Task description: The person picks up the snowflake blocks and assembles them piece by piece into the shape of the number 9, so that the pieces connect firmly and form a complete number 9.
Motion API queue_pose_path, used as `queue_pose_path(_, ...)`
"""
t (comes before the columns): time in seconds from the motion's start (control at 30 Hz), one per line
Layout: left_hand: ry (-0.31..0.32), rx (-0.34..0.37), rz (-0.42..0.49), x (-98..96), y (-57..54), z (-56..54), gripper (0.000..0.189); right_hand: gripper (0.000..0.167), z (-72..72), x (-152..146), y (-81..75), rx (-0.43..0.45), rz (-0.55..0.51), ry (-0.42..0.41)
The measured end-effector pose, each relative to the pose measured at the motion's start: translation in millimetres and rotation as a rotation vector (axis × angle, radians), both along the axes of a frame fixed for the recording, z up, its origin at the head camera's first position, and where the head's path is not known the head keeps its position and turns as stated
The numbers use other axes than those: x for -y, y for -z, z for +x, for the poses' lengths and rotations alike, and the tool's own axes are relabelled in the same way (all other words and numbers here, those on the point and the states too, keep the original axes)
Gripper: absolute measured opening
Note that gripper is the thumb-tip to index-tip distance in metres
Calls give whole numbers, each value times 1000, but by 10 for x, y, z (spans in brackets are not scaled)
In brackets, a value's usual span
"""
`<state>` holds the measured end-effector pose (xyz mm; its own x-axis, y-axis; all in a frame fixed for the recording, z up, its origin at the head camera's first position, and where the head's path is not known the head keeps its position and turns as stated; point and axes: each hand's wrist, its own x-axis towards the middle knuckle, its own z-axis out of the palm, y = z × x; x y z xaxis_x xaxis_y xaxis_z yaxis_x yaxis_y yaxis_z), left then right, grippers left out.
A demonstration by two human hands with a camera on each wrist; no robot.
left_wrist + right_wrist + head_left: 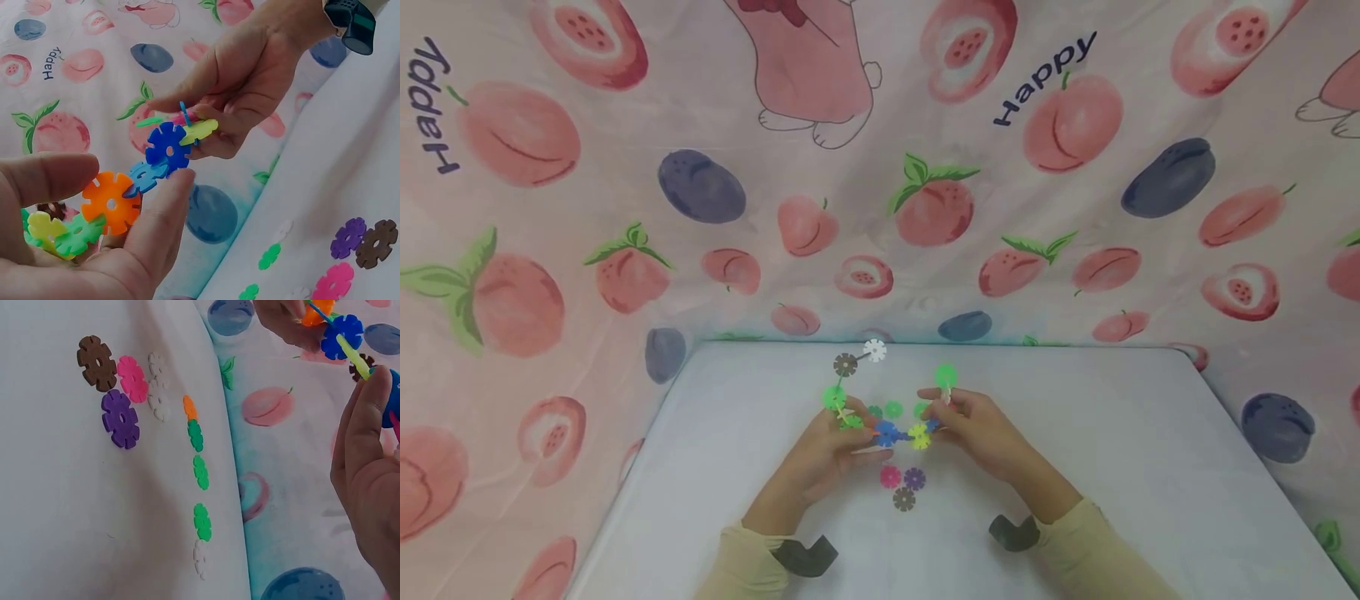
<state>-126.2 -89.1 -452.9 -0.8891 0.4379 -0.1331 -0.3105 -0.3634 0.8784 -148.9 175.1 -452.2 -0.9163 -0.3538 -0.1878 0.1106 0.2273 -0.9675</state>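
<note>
Both hands hold up a chain of notched plastic snowflake discs above the white table. My left hand (827,450) pinches it around an orange disc (111,205) between thumb and fingers. From that hand, a tail with a green disc (835,397), a brown disc (845,364) and a white disc (874,350) sticks up. Between the hands run a light blue disc (149,176), a dark blue disc (169,150) and a yellow disc (201,131). My right hand (988,429) grips the other end, where a bright green disc (946,376) stands up. Its fingers partly hide the discs there.
Loose on the table (700,500) near me lie a pink disc (891,477), a purple disc (914,479) and a brown disc (904,499). Beyond the chain are several green discs (200,473), white discs (159,403) and an orange one (190,407). A fruit-print cloth (865,225) hangs behind.
</note>
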Motion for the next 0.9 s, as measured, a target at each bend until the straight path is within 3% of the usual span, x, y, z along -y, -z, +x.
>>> queue_pose_path(0.27,1,-3,-77,-13,4,-12,31,27,23,-11,-11,-30,14,-23)
queue_pose_path(0.53,39,-1,-131,-28,24,-18,32,42,-2,-1,-9,-30,-35,-79)
queue_pose_path(0.7,43,6,-125,-28,32,-17,31,47,-5,13,3,-22,-6,-87)
queue_pose_path(0.9,-15,69,-53,-33,46,-21,12,45,-13,14,59,14,-4,-74)
